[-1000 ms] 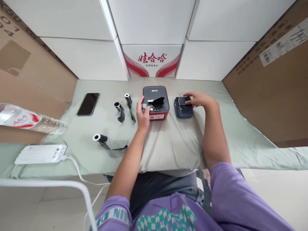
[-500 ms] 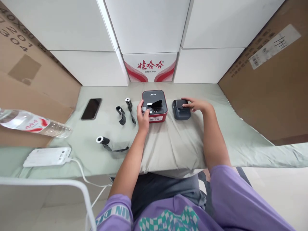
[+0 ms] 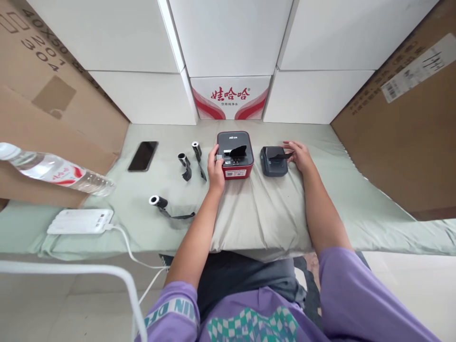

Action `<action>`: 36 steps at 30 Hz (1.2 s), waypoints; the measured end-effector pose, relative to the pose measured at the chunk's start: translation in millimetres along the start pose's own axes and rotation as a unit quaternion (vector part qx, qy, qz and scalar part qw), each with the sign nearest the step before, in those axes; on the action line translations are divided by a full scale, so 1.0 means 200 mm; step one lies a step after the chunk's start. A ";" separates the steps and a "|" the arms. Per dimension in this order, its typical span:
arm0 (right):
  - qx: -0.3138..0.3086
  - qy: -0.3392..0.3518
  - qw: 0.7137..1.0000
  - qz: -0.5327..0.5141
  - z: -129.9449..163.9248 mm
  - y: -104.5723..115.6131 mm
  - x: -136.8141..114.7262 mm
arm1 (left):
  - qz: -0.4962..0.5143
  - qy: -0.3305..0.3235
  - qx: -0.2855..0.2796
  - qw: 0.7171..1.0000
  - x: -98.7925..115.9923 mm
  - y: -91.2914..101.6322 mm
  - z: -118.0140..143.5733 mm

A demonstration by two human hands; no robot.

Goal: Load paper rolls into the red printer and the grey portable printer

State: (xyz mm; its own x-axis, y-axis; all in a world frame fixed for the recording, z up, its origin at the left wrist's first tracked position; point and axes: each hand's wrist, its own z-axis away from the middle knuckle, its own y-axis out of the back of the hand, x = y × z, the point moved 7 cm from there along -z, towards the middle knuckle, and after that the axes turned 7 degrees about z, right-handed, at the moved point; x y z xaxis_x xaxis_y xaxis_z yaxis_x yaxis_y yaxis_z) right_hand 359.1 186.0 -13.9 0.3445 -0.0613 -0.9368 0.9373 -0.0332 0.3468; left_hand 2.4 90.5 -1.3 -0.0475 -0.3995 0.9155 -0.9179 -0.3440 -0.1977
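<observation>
From the pale pillow (image 3: 256, 218) at the bench's near edge, both forearms reach to mid-frame, where the left hand (image 3: 215, 167), fingers wrapped on its left side, steadies the rigid, boxy red printer (image 3: 235, 155), while the right hand (image 3: 301, 156) pinches a thin, floppy black ribbon (image 3: 281, 155) over the small grey printer (image 3: 273, 161), best gripped by its sides.

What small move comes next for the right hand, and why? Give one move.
Probably draw the black strip clear of the dark grey printer. The right hand pinches the strip's end at the printer's right edge, while the left hand rests against the red printer, apparently steadying it.
</observation>
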 end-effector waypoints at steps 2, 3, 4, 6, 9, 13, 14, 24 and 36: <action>0.010 0.007 1.000 0.007 0.00 -0.01 0.00 | 0.003 0.005 0.003 1.000 0.00 0.00 0.00; 0.014 0.009 1.000 0.013 0.00 -0.01 0.00 | 0.004 0.007 0.005 1.000 0.00 0.00 0.00; 0.018 0.011 1.000 0.020 0.00 -0.02 0.01 | 0.006 0.009 0.008 1.000 0.00 0.00 -0.01; 0.023 0.016 0.999 0.027 0.00 -0.02 0.01 | 0.008 0.012 0.014 1.000 0.01 0.00 -0.01; 0.029 0.029 0.999 0.026 0.00 -0.03 0.02 | 0.009 0.011 0.023 1.000 0.02 0.00 0.00; 0.040 0.033 0.998 0.042 0.00 -0.03 0.02 | 0.000 0.003 0.045 0.999 0.05 0.01 0.01; 0.040 0.034 0.998 0.042 0.00 -0.03 0.02 | -0.004 0.001 0.053 0.999 0.05 0.01 0.02; 0.047 0.032 0.996 0.068 0.01 -0.03 0.01 | -0.010 0.014 0.122 0.992 0.02 0.06 0.02; 0.044 0.054 0.997 0.035 0.00 -0.03 0.00 | -0.029 -0.010 0.168 0.985 0.11 0.13 0.01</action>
State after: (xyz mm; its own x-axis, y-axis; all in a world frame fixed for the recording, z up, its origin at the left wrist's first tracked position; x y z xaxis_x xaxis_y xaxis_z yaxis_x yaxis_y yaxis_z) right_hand 352.6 185.5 -15.3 0.4167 0.0403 -0.9081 0.9042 -0.1210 0.4096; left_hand -20.9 70.2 13.5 0.0114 -0.3861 0.9224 -0.7371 -0.6266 -0.2532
